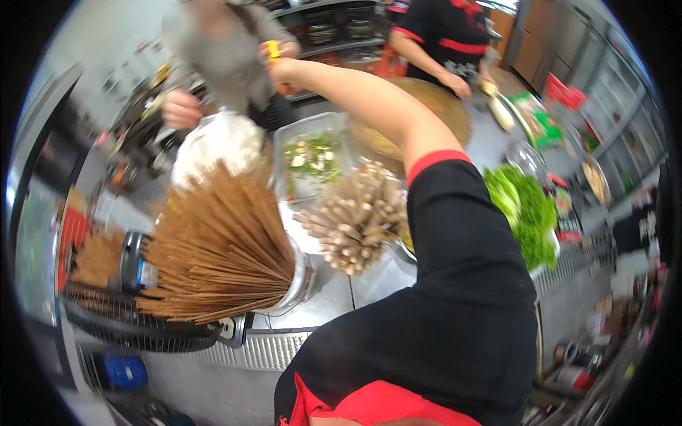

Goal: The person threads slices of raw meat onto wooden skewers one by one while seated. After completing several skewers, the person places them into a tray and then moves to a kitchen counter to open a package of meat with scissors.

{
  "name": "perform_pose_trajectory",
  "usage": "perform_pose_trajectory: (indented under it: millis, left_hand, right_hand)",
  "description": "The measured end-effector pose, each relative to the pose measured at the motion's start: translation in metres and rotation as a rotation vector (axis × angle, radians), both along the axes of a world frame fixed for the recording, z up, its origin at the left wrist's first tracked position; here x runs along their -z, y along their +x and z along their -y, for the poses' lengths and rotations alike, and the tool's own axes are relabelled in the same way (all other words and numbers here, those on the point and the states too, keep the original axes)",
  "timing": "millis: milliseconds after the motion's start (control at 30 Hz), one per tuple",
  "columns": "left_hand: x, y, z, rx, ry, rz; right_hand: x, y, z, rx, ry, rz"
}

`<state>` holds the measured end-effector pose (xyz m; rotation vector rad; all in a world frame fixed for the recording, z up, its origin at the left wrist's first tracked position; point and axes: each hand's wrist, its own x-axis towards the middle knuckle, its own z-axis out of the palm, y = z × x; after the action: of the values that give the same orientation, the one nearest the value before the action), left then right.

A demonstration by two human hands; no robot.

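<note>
My right arm stretches forward and to the left across the worktop. At its end, my right hand (286, 76) is closed around a small yellow object (273, 51), too blurred to name. The hand of a person (285, 49) opposite is at the same object, close to mine. My left hand is out of view. Below my forearm, a clear plastic tub (341, 125) contains chopped greens and pale pieces. Nearer to me, a dense bundle of pale sticks (354, 221) stands upright. Left of it, long brown wooden skewers (224, 245) fan out of a white bucket (301, 277).
A white plastic bag (221, 141) sits by the person opposite. A round wooden chopping board (453, 106) lies beyond my arm, near another person (447, 48). Leaf lettuce (525, 213) and a white radish (501, 113) are at right. A black fan (138, 319) stands at lower left.
</note>
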<state>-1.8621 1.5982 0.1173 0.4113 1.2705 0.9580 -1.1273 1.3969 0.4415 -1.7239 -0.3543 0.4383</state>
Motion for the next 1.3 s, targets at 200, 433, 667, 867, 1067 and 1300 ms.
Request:
perform_pose_trajectory:
  millis: [200,433,667,867,1067,1300]
  left_hand:
    - [0.016,0.047,-0.027,0.356,-0.032,0.019]
    - [0.04,0.045,-0.033,0.701,-0.086,0.035]
    - [0.042,0.037,-0.014,0.903,-0.12,0.071]
    - [0.029,0.032,0.024,1.004,-0.097,0.103]
    - [-0.007,0.078,0.138,1.165,-0.092,0.419]
    - [-0.08,0.137,0.399,1.374,-0.097,0.717]
  right_hand:
    - [-0.032,-0.088,0.096,-0.165,0.286,-0.258]
    - [-0.008,-0.364,0.266,0.299,0.403,0.316]
    - [0.119,-0.602,0.397,0.77,0.962,-0.147]
    - [0.234,-0.749,0.49,1.216,0.675,-0.044]
    - [0.276,-0.871,0.603,1.557,-0.042,-0.001]
    - [0.275,-0.941,0.714,1.41,-0.76,0.095]
